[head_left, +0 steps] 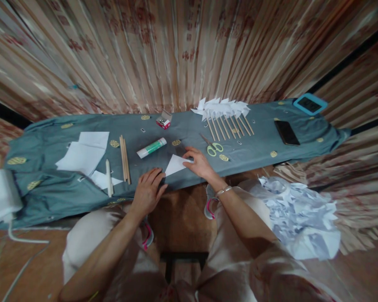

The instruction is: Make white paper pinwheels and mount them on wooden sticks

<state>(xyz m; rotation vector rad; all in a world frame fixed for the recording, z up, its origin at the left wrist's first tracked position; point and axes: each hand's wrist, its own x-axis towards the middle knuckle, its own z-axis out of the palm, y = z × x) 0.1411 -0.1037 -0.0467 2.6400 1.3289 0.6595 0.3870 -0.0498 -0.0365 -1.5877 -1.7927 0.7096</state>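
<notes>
Pinching a white paper triangle (175, 165) at frame centre

Gripping its right end between thumb and fingers of the right hand (200, 162); resting the left hand (148, 191) palm down, fingers loosely spread, by its left tip, probably to steady it. With glue stick (151, 147) and green-handled scissors (214, 148) just above, likely for easy reach. Beyond, with wooden sticks (124, 159) left of centre and paper pinwheels (223, 110) overlapped above right of centre, perhaps to save room. Cannot tell whether left fingertips touch paper; cannot see all of the white appliance (3, 197), cut off at far left.

Pleated, patterned curtains (164, 54) hang behind a cloth-covered table (189, 130) above a brown floor (182, 218).
</notes>
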